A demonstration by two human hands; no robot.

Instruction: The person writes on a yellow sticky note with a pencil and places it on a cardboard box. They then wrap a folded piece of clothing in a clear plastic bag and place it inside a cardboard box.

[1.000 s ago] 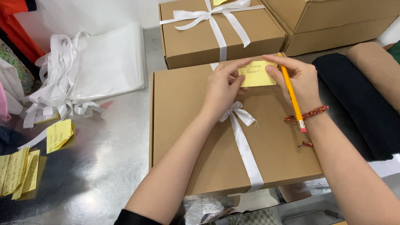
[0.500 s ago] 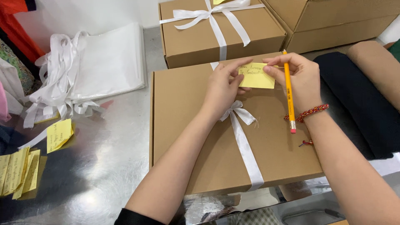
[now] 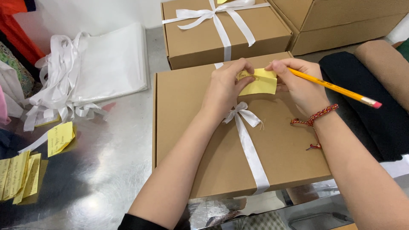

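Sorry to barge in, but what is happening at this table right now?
A person is working at a brown cardboard box tied with white ribbon. The left hand pinches a yellow sticky note on the lid, while the right hand holds a yellow pencil at the note. A second ribboned box sits behind.

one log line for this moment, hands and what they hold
left hand: pinches yellow note | right hand: holds pencil, touches note | note over tan box with white ribbon | second box behind
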